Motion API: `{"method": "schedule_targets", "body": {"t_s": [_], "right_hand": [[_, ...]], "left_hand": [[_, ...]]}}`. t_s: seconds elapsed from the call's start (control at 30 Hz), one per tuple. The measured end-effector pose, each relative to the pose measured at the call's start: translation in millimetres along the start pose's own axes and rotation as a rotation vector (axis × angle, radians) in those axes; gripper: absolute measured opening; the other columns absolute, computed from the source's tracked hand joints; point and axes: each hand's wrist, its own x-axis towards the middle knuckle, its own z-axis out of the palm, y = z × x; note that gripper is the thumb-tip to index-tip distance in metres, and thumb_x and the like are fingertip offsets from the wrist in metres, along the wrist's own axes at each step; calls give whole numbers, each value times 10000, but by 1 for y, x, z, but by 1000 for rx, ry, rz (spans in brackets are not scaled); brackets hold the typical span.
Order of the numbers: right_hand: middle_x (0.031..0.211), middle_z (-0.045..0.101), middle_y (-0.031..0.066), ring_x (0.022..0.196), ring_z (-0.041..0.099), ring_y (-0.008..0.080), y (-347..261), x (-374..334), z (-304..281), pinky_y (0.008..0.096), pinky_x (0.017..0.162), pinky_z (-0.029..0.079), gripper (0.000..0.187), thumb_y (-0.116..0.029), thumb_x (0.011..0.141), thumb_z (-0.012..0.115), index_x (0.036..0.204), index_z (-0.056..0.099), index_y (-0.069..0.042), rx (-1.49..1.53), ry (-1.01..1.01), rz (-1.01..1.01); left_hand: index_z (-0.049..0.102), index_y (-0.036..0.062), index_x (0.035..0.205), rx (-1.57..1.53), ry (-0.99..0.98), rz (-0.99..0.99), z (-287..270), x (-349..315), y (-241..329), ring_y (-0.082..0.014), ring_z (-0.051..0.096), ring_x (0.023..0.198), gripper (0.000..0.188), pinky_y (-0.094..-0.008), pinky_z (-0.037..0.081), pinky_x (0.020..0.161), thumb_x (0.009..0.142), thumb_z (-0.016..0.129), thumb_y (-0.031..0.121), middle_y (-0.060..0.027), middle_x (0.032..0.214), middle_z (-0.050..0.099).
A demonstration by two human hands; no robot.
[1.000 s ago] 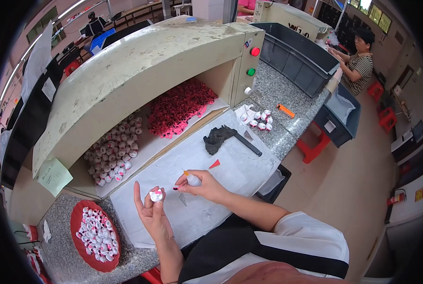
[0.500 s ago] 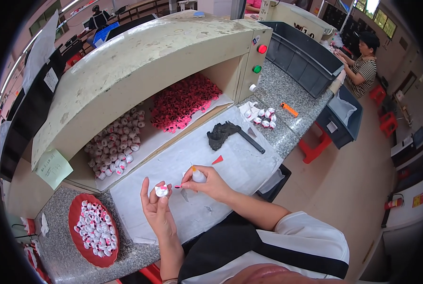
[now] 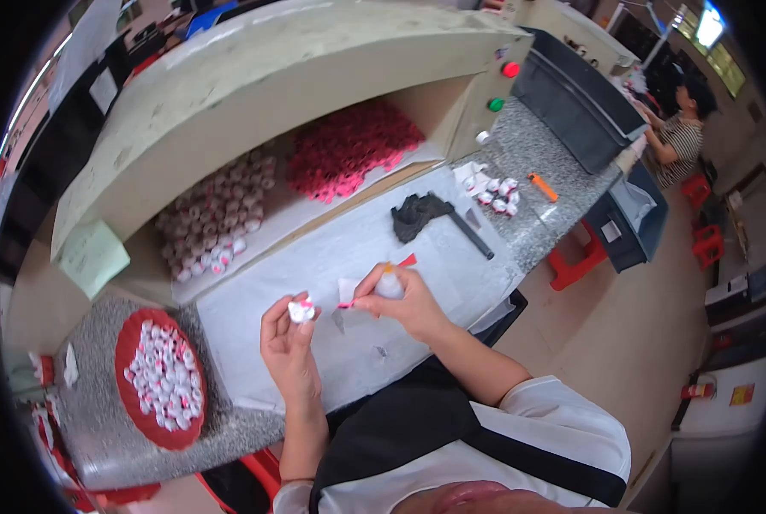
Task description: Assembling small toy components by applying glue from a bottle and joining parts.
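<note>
My left hand [image 3: 290,349] pinches a small rounded white piece with pink marks [image 3: 301,310] between thumb and fingers. In my right hand [image 3: 417,310] is a small translucent squeeze bottle [image 3: 389,284] with a yellowish tip. Its fingertips also grip a small pink piece [image 3: 345,305], a short gap away from the white one. Both hands are above a white paper sheet [image 3: 254,330] on the worktop. A small red triangular scrap [image 3: 408,259] lies just beyond my right hand.
A beige arched machine [image 3: 254,94] holds piles of white pieces [image 3: 216,210] and pink pieces [image 3: 348,154]. To the left sits a red dish [image 3: 126,398] of white pieces. A dark crumpled cloth [image 3: 417,214], an orange tool [image 3: 543,187] and a grey bin [image 3: 571,103] are rightward. Another person works beyond.
My right hand with the bottle and pink piece has drawn slightly away from the white piece, widening the gap. The left fingers have curled in more. The whole view has shifted.
</note>
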Motion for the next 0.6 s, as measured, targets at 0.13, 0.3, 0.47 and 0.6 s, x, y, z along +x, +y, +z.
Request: {"method": "schedule_targets", "body": {"t_s": [0.13, 0.3, 0.47, 0.6], "right_hand": [[659, 519, 83, 532, 460, 108, -12, -8, 7, 212, 473, 367, 104, 44, 625, 569, 683, 496, 0, 38, 62, -23], [661, 503, 112, 509, 447, 122, -12, -4, 16, 215, 462, 362, 103, 61, 627, 538, 690, 475, 8, 65, -10, -22], [683, 503, 114, 516, 450, 123, -5, -1, 26, 217, 462, 362, 110, 58, 631, 541, 703, 475, 8, 54, -34, 3], [688, 505, 110, 522, 452, 122, -3, 0, 27, 219, 463, 361, 107, 48, 640, 549, 705, 475, 6, 59, -31, 10]], "left_hand": [[397, -29, 1022, 57, -29, -10, 5, -1, 3, -190, 487, 904, 329, -295, 402, 789, 706, 485, -59, -162, 1014, 471], [408, -25, 1021, 169, -66, 43, 1, 2, -2, -176, 493, 897, 343, -277, 408, 775, 697, 502, -85, -155, 1012, 484], [437, -23, 998, 347, -140, 234, -4, 1, -7, -179, 487, 923, 317, -268, 407, 764, 697, 515, -82, -151, 1005, 496], [459, -26, 976, 404, -135, 281, -6, -2, -8, -185, 487, 925, 302, -273, 396, 774, 687, 531, -79, -149, 1006, 497]]}}
